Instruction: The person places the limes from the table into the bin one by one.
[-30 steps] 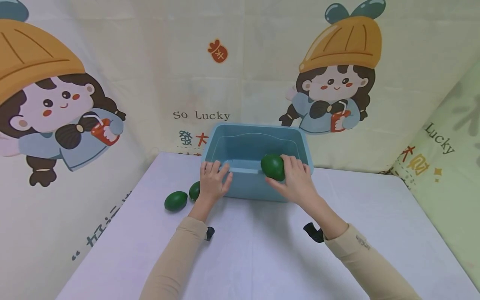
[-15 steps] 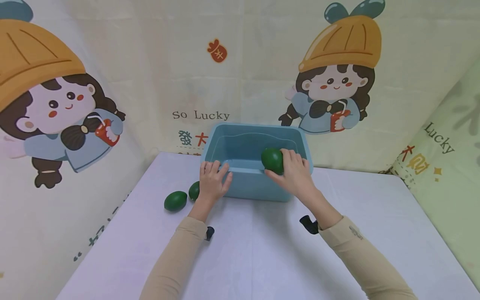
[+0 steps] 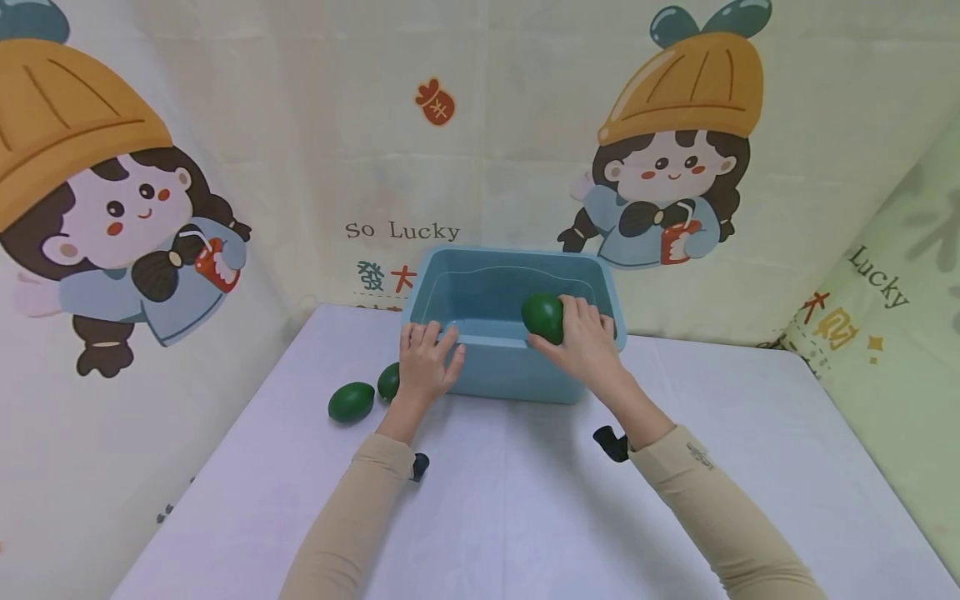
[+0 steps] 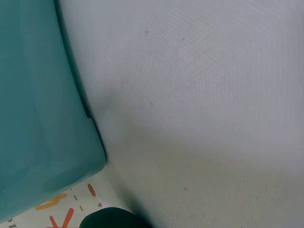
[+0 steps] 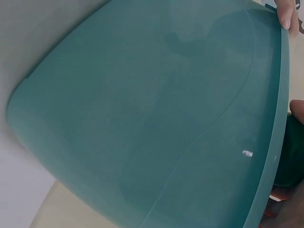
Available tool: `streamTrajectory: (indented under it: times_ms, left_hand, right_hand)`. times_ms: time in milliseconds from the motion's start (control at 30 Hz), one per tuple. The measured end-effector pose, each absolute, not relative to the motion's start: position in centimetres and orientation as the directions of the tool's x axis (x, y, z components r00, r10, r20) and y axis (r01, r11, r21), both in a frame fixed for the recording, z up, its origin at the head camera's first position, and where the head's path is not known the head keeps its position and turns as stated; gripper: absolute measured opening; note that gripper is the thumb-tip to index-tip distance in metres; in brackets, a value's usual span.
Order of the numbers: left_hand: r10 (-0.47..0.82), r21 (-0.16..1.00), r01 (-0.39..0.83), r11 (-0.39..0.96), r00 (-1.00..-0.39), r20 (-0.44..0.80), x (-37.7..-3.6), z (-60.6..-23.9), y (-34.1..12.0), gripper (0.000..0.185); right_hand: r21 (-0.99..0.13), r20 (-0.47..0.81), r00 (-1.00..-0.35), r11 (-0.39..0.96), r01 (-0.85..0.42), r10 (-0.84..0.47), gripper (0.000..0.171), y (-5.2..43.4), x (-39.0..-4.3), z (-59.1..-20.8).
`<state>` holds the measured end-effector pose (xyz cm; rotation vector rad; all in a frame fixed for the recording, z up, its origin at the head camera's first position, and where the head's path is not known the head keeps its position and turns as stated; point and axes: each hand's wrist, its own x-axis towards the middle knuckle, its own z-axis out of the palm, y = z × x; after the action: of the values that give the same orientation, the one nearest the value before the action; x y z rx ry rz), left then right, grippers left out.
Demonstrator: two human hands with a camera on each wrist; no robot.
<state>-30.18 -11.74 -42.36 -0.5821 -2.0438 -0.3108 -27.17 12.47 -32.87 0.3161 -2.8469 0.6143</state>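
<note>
Held fruit: a dark green avocado (image 3: pixel 543 317) sits in the right hand (image 3: pixel 588 346), just above the near rim of the bin, at the rim's right part; its green edge shows at the right border of the right wrist view (image 5: pixel 290 156).
Right hand: fingers curl round the avocado from the right side, gripping it.
Bin: a blue plastic bin (image 3: pixel 501 375) stands on the tabletop against the back curtain; the right wrist view looks into its bare inside (image 5: pixel 156 123).
Left hand: the left hand (image 3: pixel 426 360) rests on the bin's near left corner, fingers straight and spread over the rim, holding nothing.
Other fruit: two more avocados lie on the tabletop just left of the bin, one (image 3: pixel 351 402) in full view, the other (image 3: pixel 388 381) partly behind the left wrist.
Tabletop: a white cloth covers the tabletop (image 3: pixel 510 508).
Backdrop: a cream curtain (image 3: pixel 300 125) printed with cartoon girls in orange hats hangs behind.
</note>
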Motion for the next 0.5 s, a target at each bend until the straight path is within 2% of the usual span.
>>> streamTrajectory:
  times_ms: [500]
  left_hand:
    - [0.275, -0.016, 0.521, 0.853, -0.424, 0.863, -30.44, -42.66, -11.82, 0.043]
  right_hand:
    - [-0.409, 0.237, -0.958, 0.878, -0.25, -0.162, 0.064, 12.28, -27.32, -33.0]
